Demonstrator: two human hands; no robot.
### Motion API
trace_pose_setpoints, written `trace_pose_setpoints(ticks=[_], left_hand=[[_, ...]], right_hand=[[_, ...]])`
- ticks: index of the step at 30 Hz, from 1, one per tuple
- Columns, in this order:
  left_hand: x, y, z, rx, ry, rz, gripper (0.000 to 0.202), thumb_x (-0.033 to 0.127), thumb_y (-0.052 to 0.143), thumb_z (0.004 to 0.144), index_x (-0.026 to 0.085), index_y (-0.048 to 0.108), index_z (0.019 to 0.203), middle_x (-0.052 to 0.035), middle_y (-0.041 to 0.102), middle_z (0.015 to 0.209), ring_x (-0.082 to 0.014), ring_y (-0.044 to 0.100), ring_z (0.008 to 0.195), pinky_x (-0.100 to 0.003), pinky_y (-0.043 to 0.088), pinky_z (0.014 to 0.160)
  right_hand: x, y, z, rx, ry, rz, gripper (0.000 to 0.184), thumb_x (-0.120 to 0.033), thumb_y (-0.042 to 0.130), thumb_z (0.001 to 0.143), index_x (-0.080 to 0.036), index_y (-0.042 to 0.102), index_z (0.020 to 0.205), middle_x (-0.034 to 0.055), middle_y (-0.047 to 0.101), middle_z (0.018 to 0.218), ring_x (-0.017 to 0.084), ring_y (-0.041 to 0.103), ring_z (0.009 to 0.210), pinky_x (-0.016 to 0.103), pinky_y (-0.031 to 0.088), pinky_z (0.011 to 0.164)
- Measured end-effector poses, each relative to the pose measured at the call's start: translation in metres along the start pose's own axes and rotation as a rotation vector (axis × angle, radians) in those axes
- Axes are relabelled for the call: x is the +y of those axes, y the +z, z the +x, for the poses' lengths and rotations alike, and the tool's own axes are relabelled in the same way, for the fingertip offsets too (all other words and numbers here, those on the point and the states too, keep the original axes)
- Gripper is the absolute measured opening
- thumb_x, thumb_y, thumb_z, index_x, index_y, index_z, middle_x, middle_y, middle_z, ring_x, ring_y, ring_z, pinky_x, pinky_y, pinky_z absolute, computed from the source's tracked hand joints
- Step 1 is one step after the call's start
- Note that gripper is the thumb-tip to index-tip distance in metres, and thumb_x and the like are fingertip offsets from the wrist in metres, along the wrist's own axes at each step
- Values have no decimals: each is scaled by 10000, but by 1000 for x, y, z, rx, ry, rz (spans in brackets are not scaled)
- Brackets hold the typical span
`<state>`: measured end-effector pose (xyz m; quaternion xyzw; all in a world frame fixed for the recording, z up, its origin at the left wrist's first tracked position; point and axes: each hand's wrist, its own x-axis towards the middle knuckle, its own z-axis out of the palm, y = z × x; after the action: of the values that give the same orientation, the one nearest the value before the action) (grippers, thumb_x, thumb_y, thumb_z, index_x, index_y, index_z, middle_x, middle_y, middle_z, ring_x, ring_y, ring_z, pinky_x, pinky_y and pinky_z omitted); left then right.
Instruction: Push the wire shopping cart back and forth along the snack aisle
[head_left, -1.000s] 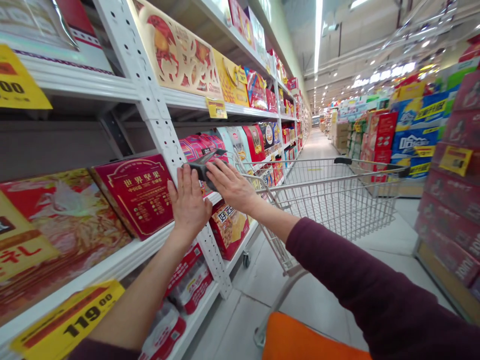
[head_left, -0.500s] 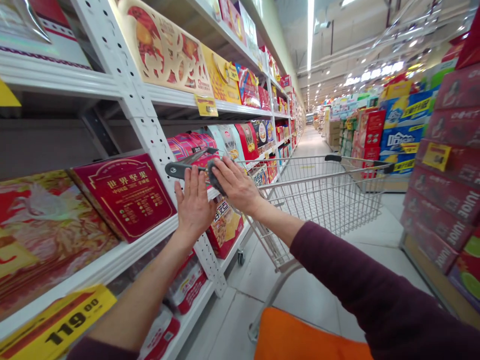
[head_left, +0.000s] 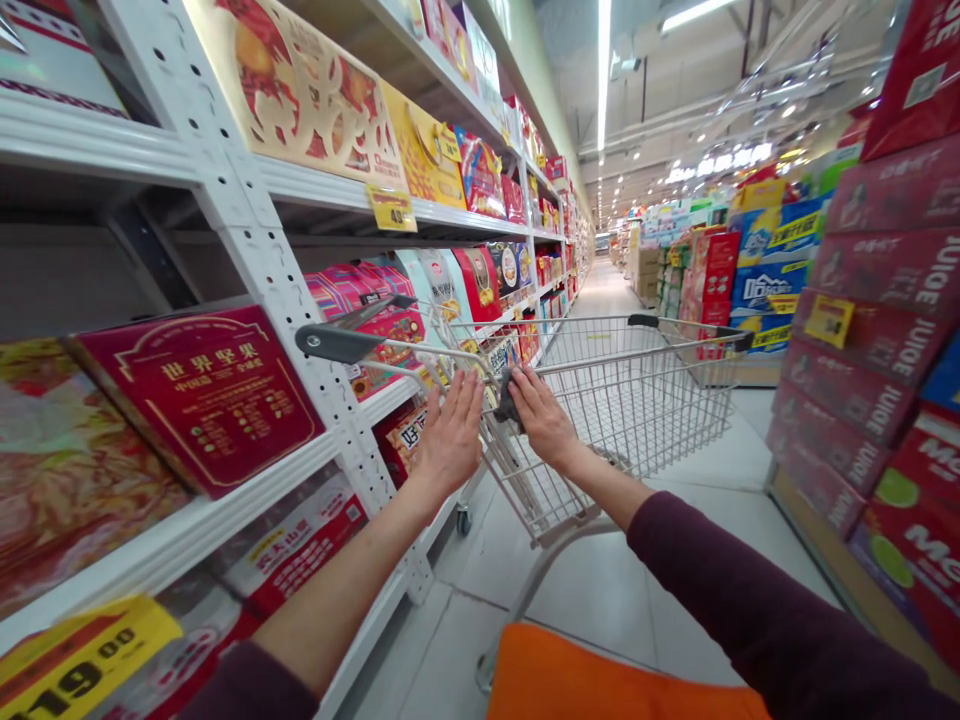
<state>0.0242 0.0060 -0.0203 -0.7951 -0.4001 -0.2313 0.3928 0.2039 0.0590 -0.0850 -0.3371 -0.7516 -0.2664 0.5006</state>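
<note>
1. Head view: your right hand point(head_left: 551, 425) lies along the near end of the shopping cart point(head_left: 637, 410), fingers closed over a dark cloth point(head_left: 509, 402).
2. The view is poor there, as your hand covers much of it; "cloth" is my best reading of that soft, dark bundle.
3. Your left hand point(head_left: 454, 430) is just beside it, fingers stretched out and nothing visible in them; whether they touch the cart, you can't tell from here.
4. Both hands have shifted right, away from the cart's dark end piece point(head_left: 330, 343), which your left hand overlapped half a second ago.
5. That leaves the end piece uncovered, with the cloth well apart from it, and puts your hands farther from the shelf post point(head_left: 262, 270).
6. About you: a maroon box point(head_left: 217, 400) on the shelf to the left, stacked red cartons point(head_left: 885, 330) to the right.
</note>
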Motion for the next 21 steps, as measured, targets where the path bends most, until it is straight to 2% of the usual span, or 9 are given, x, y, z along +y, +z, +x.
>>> trace_pose_setpoints(ticks=[2,7,9,12,14,17,19,21], left_hand=[[0,-4,5,4,-14,-6,681,105,415,750,75,244,1409,-157,257,1477,-219,82,1399,-479,59,1149],[0,-19,39,56,-65,-60,774,140,455,723,104,159,1436,-128,174,1508,-229,53,1406,-488,20,1150],[6,-20,48,56,-58,-80,775,140,450,724,109,151,1438,-122,173,1511,-230,61,1407,-486,23,1152],[20,-12,51,11,-23,-90,760,133,438,721,91,171,1431,-134,186,1506,-235,81,1405,-484,55,1150],[29,-4,48,-26,-5,-87,757,124,437,713,74,184,1425,-145,192,1502,-240,86,1404,-483,75,1147],[39,6,46,-49,15,-87,773,115,446,703,63,175,1425,-154,205,1496,-236,84,1403,-478,83,1145],[45,11,48,-44,22,-93,783,118,452,700,62,168,1427,-156,211,1493,-234,86,1403,-478,79,1145],[50,14,54,-29,20,-104,777,125,451,703,61,175,1426,-158,218,1491,-237,93,1403,-478,77,1146]], right_hand=[[-1,-1,5,22,14,9,477,-20,351,850,-81,456,1312,162,452,1376,222,181,1390,477,307,1095],[-11,1,53,6,83,33,467,-91,333,901,-154,414,1356,100,401,1426,205,197,1387,467,259,1125],[-13,5,61,-4,83,40,453,-122,335,913,-170,415,1356,87,426,1410,199,218,1381,452,276,1121],[-2,6,46,4,65,20,433,-133,340,915,-156,445,1334,96,472,1373,204,249,1370,443,306,1108],[18,0,24,24,76,-18,432,-99,328,905,-125,465,1314,121,483,1360,220,255,1367,466,316,1096],[55,-17,-3,50,174,-91,473,-29,290,876,-87,460,1313,160,483,1350,241,250,1368,509,329,1075],[71,-27,-9,57,237,-124,501,-5,275,859,-75,443,1325,176,480,1347,248,247,1369,525,332,1067],[73,-29,-6,54,241,-124,513,-10,274,859,-90,424,1343,167,468,1360,244,246,1370,527,324,1072]])
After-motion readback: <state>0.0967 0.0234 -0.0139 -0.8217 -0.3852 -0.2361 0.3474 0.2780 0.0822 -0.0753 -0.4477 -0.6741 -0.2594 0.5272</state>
